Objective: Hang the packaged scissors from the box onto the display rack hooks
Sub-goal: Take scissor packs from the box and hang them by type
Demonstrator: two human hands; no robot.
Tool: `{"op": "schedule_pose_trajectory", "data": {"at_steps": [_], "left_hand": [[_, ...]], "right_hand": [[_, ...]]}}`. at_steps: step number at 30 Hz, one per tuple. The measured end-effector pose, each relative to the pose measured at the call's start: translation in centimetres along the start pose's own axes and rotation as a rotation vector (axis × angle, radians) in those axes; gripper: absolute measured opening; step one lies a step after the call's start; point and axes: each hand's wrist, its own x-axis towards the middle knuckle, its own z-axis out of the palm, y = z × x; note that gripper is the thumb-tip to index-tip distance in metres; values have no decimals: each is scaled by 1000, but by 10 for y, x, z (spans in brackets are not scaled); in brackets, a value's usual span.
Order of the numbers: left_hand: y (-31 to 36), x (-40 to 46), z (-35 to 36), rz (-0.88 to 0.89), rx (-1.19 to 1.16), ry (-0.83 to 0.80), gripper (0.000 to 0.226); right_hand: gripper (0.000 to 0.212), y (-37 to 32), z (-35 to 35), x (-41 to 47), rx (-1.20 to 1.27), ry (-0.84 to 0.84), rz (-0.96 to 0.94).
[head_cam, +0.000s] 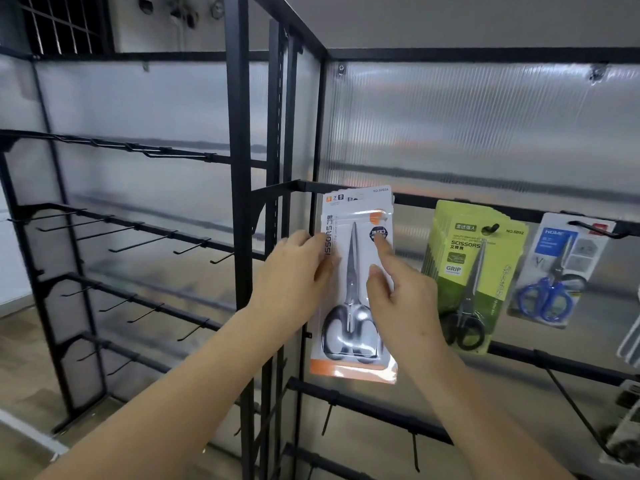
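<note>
A stack of white-and-orange scissors packs (353,306) hangs against the rack's upper crossbar (408,197), top edge at bar height. My left hand (294,271) grips the stack's left edge, thumb on the front. My right hand (398,289) touches the front face with straight index and middle fingers. The hook behind the pack is hidden. To the right hangs a stack of green scissors packs (474,271) on a hook (491,227), then a blue-handled scissors pack (557,271) on another hook (588,227). The box is out of view.
A second black rack (121,230) with several rows of bare hooks stands to the left. Lower crossbars (374,403) with bare hooks run under the hanging packs. Translucent ribbed panels back both racks. White wire items (627,410) sit at the right edge.
</note>
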Motion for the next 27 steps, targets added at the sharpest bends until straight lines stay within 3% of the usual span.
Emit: {"op": "schedule_pose_trajectory", "data": {"at_steps": [4, 11, 15, 18, 21, 27], "left_hand": [[1, 0, -6, 53, 204, 8, 29], [2, -4, -5, 109, 225, -69, 30], [0, 2, 3, 109, 228, -150, 37], [1, 7, 12, 103, 232, -216, 37], [7, 6, 24, 129, 197, -250, 36], [28, -14, 55, 176, 138, -348, 35]], "right_hand": [[50, -6, 0, 2, -103, -44, 13], [52, -1, 1, 13, -273, -112, 85], [59, 5, 4, 43, -470, -331, 215], [48, 4, -1, 51, -616, -439, 227], [40, 2, -9, 44, -686, -422, 123], [28, 20, -28, 3, -642, -453, 91]]}}
